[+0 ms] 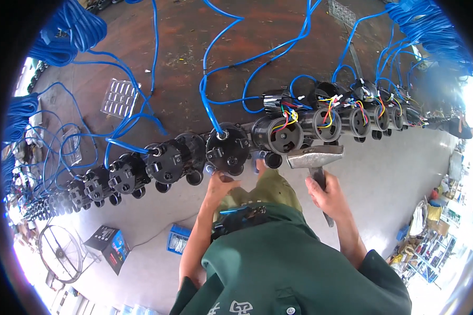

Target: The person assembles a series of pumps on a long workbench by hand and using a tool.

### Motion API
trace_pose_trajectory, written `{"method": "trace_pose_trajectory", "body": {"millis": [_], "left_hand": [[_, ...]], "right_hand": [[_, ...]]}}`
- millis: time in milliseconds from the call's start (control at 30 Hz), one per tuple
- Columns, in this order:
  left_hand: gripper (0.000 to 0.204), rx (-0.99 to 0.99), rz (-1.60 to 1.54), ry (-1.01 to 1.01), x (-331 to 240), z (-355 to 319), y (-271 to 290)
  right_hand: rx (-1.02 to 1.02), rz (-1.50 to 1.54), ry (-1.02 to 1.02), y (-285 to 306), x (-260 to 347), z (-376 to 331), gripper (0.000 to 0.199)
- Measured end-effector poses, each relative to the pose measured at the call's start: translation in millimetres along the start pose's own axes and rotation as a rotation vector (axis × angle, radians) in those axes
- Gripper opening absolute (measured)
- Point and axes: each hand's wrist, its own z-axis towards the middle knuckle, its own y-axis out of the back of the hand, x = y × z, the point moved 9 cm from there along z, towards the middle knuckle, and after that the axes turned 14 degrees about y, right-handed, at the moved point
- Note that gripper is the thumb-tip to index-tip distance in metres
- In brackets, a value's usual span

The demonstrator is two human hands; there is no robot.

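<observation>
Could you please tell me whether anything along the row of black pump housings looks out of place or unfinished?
Yes. The black pump housings right of the hammer stand open, with red, yellow and green wires hanging out, whereas the capped housings near the left hand are closed. Nothing looks spilled or broken.

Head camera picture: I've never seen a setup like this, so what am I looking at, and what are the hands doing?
This one picture comes from a fisheye camera worn on a person's head, looking down, so straight edges bend. There is no machine; the two bare hands are the wearer's own. The right hand grips a hammer by its handle, head up near the bench edge. The left hand reaches up just under a black round motor housing. A long row of such housings lines the edge of the brown bench. Blue cables run from them across it. The open housings farther right show coloured wires.
</observation>
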Motion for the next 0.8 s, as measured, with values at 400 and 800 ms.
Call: {"method": "trace_pose_trajectory", "body": {"millis": [400,800], "left_hand": [[0.071,-0.306,0.281,-0.402,-59,2,-32],[0.067,-0.151,0.261,-0.462,-77,-10,-32]], "right_hand": [[0.039,-0.085,-0.027,-31,-8,-8,0.031],[0.108,0.021,-0.061,-37,0,14,0.030]]}}
